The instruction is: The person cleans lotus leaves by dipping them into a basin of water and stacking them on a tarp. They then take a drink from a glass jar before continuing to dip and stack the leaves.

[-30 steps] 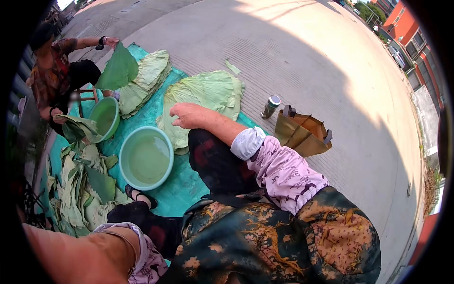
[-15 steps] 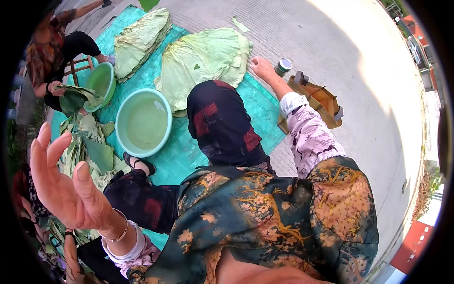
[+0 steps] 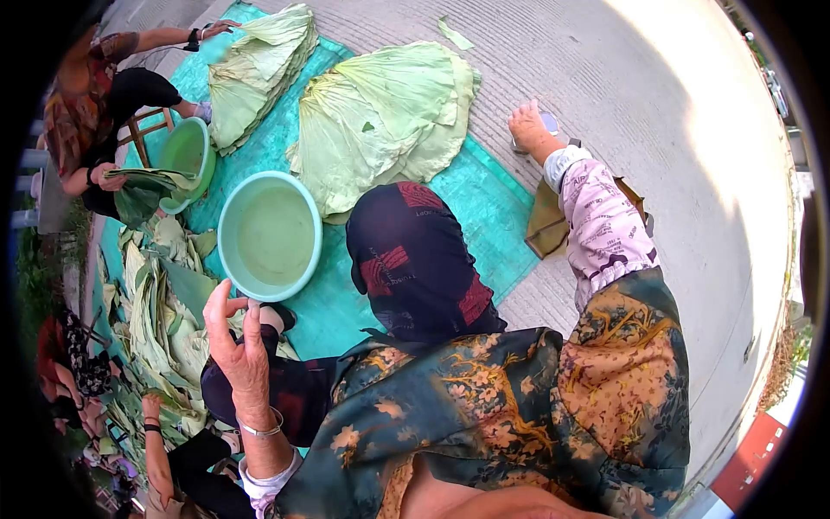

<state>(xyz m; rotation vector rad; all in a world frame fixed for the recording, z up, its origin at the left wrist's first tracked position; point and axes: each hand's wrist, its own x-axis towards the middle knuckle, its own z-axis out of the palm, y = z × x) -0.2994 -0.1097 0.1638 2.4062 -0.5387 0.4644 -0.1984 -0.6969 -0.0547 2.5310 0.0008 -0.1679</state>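
My left hand (image 3: 235, 350) is raised beside the lower edge of a pale green basin (image 3: 312, 246) with water in it. Its fingers are apart and bent, with nothing between them. Out to the right, my right hand (image 3: 527, 130) reaches over the pavement, fingers loosely apart. It overlaps a small lidded jar (image 3: 550, 124), which is partly hidden behind it. Below that wrist stands a brown bag (image 3: 545, 221), partly covered by my sleeve. A fanned stack of large pale green leaves (image 3: 380, 121) lies in front of my knee.
Under the leaves spreads a turquoise tarp (image 3: 497, 195). A second leaf stack (image 3: 259, 78) lies farther left. At left, a co-worker (image 3: 82, 112) holds folded leaves near a green tub (image 3: 207, 169). Loose leaves (image 3: 160, 303) pile up left of my basin. Another person's hand (image 3: 151, 406) shows below.
My left hand has moved right and away from the camera, toward the basin. My right hand has shifted right, now overlapping the jar. The co-worker's far arm has reached to the second leaf stack.
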